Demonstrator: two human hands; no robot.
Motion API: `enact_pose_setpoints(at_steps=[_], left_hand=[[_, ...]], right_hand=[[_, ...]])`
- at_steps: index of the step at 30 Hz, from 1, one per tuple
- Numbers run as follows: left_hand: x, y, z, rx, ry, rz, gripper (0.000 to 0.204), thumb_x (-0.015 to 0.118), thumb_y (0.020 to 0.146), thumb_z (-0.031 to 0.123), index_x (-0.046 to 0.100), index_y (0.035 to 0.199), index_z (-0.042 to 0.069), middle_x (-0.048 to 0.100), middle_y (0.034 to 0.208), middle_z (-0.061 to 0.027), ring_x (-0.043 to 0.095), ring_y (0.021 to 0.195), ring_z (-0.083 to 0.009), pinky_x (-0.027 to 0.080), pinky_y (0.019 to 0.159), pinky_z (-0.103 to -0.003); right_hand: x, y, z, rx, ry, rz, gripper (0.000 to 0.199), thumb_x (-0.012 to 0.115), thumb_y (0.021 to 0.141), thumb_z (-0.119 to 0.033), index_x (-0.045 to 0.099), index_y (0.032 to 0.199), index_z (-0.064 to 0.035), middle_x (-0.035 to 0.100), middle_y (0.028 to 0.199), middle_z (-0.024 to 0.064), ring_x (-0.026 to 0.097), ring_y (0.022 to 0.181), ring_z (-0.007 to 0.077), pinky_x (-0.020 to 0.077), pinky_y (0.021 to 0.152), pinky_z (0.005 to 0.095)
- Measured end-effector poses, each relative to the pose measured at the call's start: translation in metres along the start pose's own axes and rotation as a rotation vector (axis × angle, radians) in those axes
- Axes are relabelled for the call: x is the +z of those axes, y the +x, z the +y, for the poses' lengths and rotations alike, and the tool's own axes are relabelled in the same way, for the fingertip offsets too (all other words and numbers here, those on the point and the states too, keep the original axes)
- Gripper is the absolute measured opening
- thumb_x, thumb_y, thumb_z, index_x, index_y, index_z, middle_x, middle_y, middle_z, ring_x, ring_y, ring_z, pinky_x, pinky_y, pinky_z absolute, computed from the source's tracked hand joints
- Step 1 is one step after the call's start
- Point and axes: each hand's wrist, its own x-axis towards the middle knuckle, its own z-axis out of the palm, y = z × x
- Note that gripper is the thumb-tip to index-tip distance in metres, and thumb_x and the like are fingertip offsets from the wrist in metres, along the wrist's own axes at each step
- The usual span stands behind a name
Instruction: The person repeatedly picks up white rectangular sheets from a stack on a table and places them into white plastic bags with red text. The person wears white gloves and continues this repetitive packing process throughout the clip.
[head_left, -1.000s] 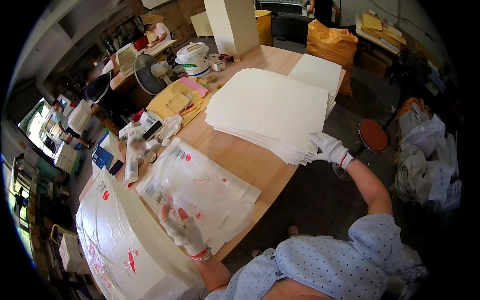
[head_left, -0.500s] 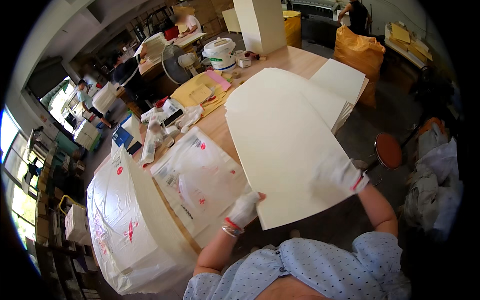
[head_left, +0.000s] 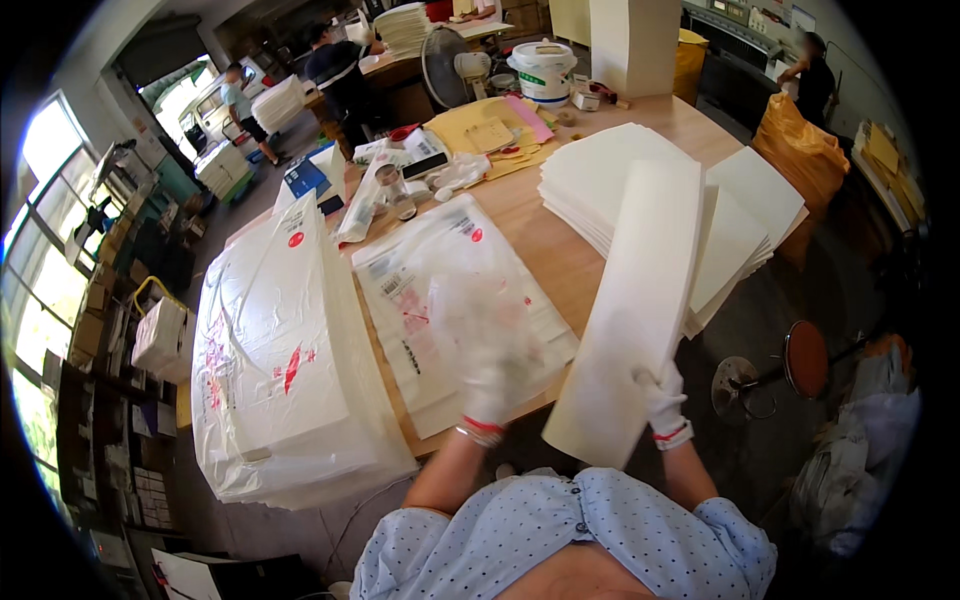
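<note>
Your right hand (head_left: 663,405), in a white glove with a red cuff, is closed on the lower edge of a folded white sheet (head_left: 632,310), which stands steeply with its long axis running up and away from you, tilted a little to the right; the grip sits at its near end, so the whole length lies beyond your fingers. Your left hand (head_left: 487,392), gloved too and blurred, hovers over the clear plastic bag (head_left: 455,300) lying flat on the wooden table (head_left: 560,262); I cannot tell whether it is gripping the bag or only touching it. The bag lies left of the sheet, nearer your left hand. Further left rests a tall bagged bundle (head_left: 280,350). Beyond the sheet sits the white paper stack (head_left: 610,180), and at the far end a fan (head_left: 447,65) and a white bucket (head_left: 544,72)
</note>
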Motion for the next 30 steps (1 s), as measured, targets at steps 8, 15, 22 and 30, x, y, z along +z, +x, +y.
enact_pose_setpoints(at_steps=[8, 15, 22, 30], left_hand=[[-0.028, 0.081, -0.141, -0.616, -1.545, -0.175, 0.046, 0.059, 0.088, 0.023, 0.045, 0.126, 0.001, 0.058, 0.108, -0.0055, 0.053, 0.073, -0.0104, 0.047, 0.076, -0.028], [-0.003, 0.116, -0.144, -0.591, -1.15, -0.567, 0.034, 0.048, 0.092, 0.02, 0.052, 0.122, 0.004, 0.06, 0.114, -0.0025, 0.054, 0.069, -0.0055, 0.046, 0.068, -0.02], [0.063, 0.041, 0.008, -0.103, -0.547, -0.409, 0.047, 0.06, 0.081, 0.024, 0.049, 0.123, 0.007, 0.061, 0.099, -0.0177, 0.059, 0.095, -0.0314, 0.048, 0.078, -0.039], [0.099, -0.022, -0.122, 0.305, 0.12, -0.018, 0.04, 0.059, 0.08, 0.02, 0.05, 0.119, 0.011, 0.057, 0.088, -0.0127, 0.057, 0.073, -0.0306, 0.048, 0.065, -0.044]], right_hand=[[-0.043, -0.02, -0.074, -0.417, -0.6, -0.266, 0.018, 0.059, 0.074, -0.005, 0.063, 0.091, -0.0016, 0.064, 0.075, 0.0115, 0.062, 0.065, 0.0259, 0.0497, 0.06, 0.0329], [0.026, -0.024, -0.035, -0.244, -1.189, -0.789, 0.013, 0.049, 0.084, -0.017, 0.056, 0.091, -0.0094, 0.06, 0.078, 0.0129, 0.062, 0.065, 0.0332, 0.0504, 0.058, 0.045], [0.096, 0.099, 0.057, -0.358, -0.853, -0.802, 0.045, 0.057, 0.083, -0.028, 0.044, 0.119, -0.0041, 0.051, 0.115, 0.0132, 0.05, 0.107, 0.0271, 0.0416, 0.089, 0.0385], [0.163, 0.16, 0.092, 0.227, -1.019, -0.408, 0.055, 0.055, 0.084, -0.034, 0.037, 0.132, -0.0137, 0.055, 0.118, 0.0138, 0.056, 0.103, 0.0359, 0.0442, 0.088, 0.0433]])
